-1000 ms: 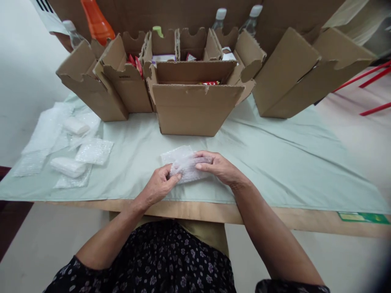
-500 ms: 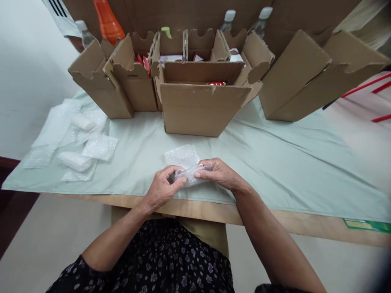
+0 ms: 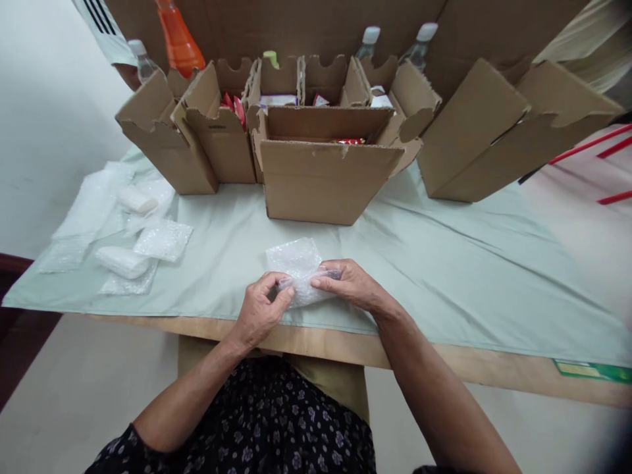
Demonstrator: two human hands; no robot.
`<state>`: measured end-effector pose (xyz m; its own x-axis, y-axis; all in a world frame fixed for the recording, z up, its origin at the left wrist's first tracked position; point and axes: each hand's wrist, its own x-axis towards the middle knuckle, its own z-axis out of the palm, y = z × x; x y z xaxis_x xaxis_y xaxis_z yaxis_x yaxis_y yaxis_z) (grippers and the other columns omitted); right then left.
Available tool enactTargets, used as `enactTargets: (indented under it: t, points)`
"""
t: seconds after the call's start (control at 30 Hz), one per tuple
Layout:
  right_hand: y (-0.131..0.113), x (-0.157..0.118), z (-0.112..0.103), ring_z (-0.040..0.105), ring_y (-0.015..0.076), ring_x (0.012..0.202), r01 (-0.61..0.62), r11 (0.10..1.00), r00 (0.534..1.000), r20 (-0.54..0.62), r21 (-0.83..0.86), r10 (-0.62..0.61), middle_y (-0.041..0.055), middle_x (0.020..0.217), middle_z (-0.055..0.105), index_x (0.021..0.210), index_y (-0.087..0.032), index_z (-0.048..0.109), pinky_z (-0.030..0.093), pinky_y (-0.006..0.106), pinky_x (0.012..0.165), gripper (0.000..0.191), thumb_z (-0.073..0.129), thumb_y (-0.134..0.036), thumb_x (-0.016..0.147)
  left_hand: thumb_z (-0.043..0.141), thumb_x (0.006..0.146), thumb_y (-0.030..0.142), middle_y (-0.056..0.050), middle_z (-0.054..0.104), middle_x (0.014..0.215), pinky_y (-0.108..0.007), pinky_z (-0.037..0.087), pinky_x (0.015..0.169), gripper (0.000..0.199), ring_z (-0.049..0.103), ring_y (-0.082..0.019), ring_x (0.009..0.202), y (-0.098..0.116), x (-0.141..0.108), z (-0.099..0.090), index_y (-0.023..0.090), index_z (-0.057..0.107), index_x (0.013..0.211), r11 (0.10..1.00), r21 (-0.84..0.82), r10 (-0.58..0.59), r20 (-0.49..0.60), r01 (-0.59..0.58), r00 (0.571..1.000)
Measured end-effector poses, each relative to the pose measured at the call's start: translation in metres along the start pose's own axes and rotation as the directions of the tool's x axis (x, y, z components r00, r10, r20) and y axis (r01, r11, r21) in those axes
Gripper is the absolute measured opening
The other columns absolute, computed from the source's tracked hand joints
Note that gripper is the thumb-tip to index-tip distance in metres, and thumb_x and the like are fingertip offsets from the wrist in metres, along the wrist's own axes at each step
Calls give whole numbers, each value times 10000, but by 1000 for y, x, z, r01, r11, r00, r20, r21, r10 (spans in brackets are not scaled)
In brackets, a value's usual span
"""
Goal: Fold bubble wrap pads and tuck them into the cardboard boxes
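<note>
A sheet of bubble wrap (image 3: 295, 257) lies near the table's front edge, its near part bunched up between my two hands. My left hand (image 3: 263, 299) pinches the left end of the fold between thumb and fingers. At the right end, my right hand (image 3: 345, 283) grips the same bubble wrap, thumb on top. Something darker shows through the plastic beside the right fingers, but I cannot make out what it is. The far part of the sheet rests flat on the pale green cloth (image 3: 419, 276).
More bubble wrap (image 3: 89, 201) lies at the left, with a rolled bubble-wrap bundle (image 3: 122, 262) on it. Several open cardboard boxes (image 3: 328, 181) stand across the back, some holding packets. Behind them are an orange bottle (image 3: 180, 39) and clear bottles with white caps (image 3: 371, 35).
The near part of the bubble wrap has been brought over the fold and now lies flatter between my hands. My left hand has shifted slightly left. The view has tilted a little.
</note>
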<state>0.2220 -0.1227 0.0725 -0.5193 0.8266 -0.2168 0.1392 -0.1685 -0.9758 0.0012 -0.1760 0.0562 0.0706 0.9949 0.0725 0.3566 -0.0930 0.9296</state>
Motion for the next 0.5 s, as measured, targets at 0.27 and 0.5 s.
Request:
enactTargets:
  t: [0.27,0.5]
  points:
    - [8,-1,-8,377,107,619,31,995,997,-64,-93,-37,-38,651,475,757,-187,619,276,268,584,445,771,-601,814,602,929,287,-43,726,916,-332,532,824,135,674,-201,878,-5,-1,4,200,694,974,986,123,123,-87,-111,989]
    - [13,3,-2,409,115,616,54,958,986,-136,-282,-96,-40,634,494,744,-200,607,309,270,596,336,702,-501,858,588,914,221,-47,732,873,-385,492,826,139,644,-233,860,-13,-2,10,218,711,978,875,443,274,-124,-194,954]
